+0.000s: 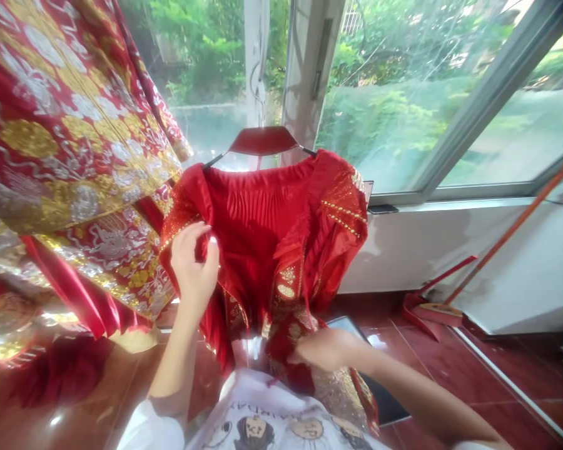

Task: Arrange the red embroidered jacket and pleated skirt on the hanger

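A red pleated garment (263, 219) with gold sequin trim hangs from a red hanger (261, 140) in front of the window. My left hand (194, 262) pinches the fabric near its left shoulder, fingers closed on the cloth. My right hand (326, 350) grips the lower gold-embroidered edge of the same garment, pulling it toward my chest. The hanger's hook is blurred against the window frame.
A large red and gold embroidered robe (70, 144) hangs at the left. A broom with an orange handle (511, 231) leans on the white wall below the window (403, 94). A dark flat object (351, 328) lies on the red tiled floor (450, 375).
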`<state>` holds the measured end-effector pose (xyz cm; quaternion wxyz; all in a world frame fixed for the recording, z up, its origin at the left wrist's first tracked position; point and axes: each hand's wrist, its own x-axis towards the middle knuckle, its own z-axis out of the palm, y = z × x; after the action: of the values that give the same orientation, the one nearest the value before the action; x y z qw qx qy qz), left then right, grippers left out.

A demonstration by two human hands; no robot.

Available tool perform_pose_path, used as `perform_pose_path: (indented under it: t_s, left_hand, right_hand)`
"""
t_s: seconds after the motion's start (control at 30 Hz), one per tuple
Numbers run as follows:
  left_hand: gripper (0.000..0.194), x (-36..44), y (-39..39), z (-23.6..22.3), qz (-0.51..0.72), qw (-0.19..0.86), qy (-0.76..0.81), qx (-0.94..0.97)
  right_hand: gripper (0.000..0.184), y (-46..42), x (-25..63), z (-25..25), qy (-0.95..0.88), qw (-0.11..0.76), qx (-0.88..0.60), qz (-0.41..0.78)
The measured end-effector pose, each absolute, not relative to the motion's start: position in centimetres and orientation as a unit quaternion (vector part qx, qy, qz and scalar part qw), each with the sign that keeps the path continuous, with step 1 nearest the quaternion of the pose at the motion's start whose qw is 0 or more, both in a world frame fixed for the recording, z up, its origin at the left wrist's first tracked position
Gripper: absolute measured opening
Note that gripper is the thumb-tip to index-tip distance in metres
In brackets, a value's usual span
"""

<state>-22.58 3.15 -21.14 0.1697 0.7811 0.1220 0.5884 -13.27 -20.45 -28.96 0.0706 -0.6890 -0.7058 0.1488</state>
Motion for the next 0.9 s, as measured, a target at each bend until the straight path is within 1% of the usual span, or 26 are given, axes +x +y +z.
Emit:
perform_pose_path:
  t_s: [0.03, 0.07, 0.1, 0.13, 0.17, 0.2, 0.23, 0.27, 0.3, 0.33, 0.37, 0.4, 0.43, 0.53, 0.6, 0.63, 0.67, 0.73, 0.8, 0.83, 0.9]
  left_hand:
    - [0.031, -22.1, 3.4, -21.1, 0.597, 0.132, 0.159, 0.775]
    - [0.046, -21.4, 3.5, -21.0, 0.596, 0.099, 0.201, 0.771]
    - [0.064, -20.6, 3.7, -20.8, 0.585, 0.077, 0.242, 0.770]
    - [0.082, -19.7, 3.8, -20.5, 0.571, 0.066, 0.279, 0.770]
    - [0.096, -18.7, 4.0, -20.2, 0.555, 0.063, 0.309, 0.770]
    - [0.104, -17.8, 4.2, -19.8, 0.543, 0.067, 0.331, 0.768]
    - [0.107, -16.8, 4.5, -19.4, 0.537, 0.075, 0.347, 0.765]
    - [0.105, -16.1, 4.9, -19.0, 0.535, 0.087, 0.357, 0.760]
    - [0.100, -15.5, 5.4, -18.6, 0.535, 0.101, 0.363, 0.756]
    - [0.092, -15.3, 5.9, -18.3, 0.534, 0.116, 0.365, 0.754]
    - [0.083, -15.3, 6.5, -18.0, 0.533, 0.130, 0.358, 0.755]
    - [0.075, -15.7, 7.0, -17.6, 0.530, 0.140, 0.347, 0.761]
    - [0.068, -16.4, 7.6, -17.3, 0.525, 0.145, 0.335, 0.769]
    - [0.055, -19.2, 9.7, -15.8, 0.499, 0.119, 0.331, 0.792]
    - [0.041, -20.6, 11.7, -14.5, 0.472, 0.100, 0.334, 0.810]
    - [0.035, -20.9, 12.9, -13.9, 0.456, 0.108, 0.326, 0.821]
    - [0.031, -21.0, 14.2, -13.4, 0.437, 0.136, 0.313, 0.832]
    - [0.034, -20.4, 16.8, -12.8, 0.400, 0.237, 0.293, 0.835]
    - [0.036, -19.5, 18.7, -13.1, 0.356, 0.323, 0.278, 0.832]
    - [0.037, -19.0, 19.3, -13.5, 0.334, 0.347, 0.272, 0.833]
    - [0.037, -18.5, 20.0, -14.5, 0.294, 0.366, 0.259, 0.844]
  right_hand:
    - [0.045, -20.8, -12.6, -28.5, -0.716, 0.043, -0.680, 0.150]
    - [0.054, -20.9, -11.9, -27.4, -0.720, 0.072, -0.681, 0.107]
    - [0.061, -20.9, -11.0, -25.9, -0.713, 0.128, -0.689, 0.031]
    - [0.058, -20.6, -10.1, -24.2, -0.665, 0.214, -0.710, -0.088]
    - [0.053, -20.0, -9.0, -22.4, -0.598, 0.283, -0.721, -0.206]
    - [0.050, -19.2, -8.0, -20.9, -0.507, 0.341, -0.725, -0.316]
    - [0.052, -18.3, -6.9, -19.7, -0.410, 0.379, -0.728, -0.398]
    - [0.063, -17.3, -5.8, -18.8, -0.324, 0.397, -0.736, -0.442]
    - [0.076, -16.4, -4.7, -18.3, -0.256, 0.406, -0.750, -0.455]
    - [0.085, -15.5, -3.7, -18.1, -0.212, 0.409, -0.768, -0.444]
    - [0.088, -14.9, -2.8, -18.1, -0.189, 0.410, -0.785, -0.424]
    - [0.084, -14.5, -2.0, -18.2, -0.182, 0.409, -0.799, -0.401]
    - [0.075, -14.5, -1.4, -18.1, -0.183, 0.407, -0.809, -0.383]
    - [0.048, -15.9, 0.2, -16.9, -0.195, 0.388, -0.838, -0.329]
    - [0.038, -17.5, 1.5, -15.2, -0.200, 0.370, -0.858, -0.296]
    - [0.036, -18.2, 2.3, -14.3, -0.204, 0.369, -0.862, -0.282]
    - [0.036, -18.7, 3.2, -13.5, -0.208, 0.382, -0.862, -0.259]
    - [0.042, -19.4, 5.1, -12.4, -0.214, 0.428, -0.859, -0.182]
    - [0.044, -19.6, 6.8, -11.9, -0.218, 0.464, -0.854, -0.095]
    - [0.042, -19.6, 7.6, -11.9, -0.222, 0.468, -0.853, -0.067]
    - [0.036, -19.6, 8.8, -12.4, -0.240, 0.463, -0.851, -0.069]
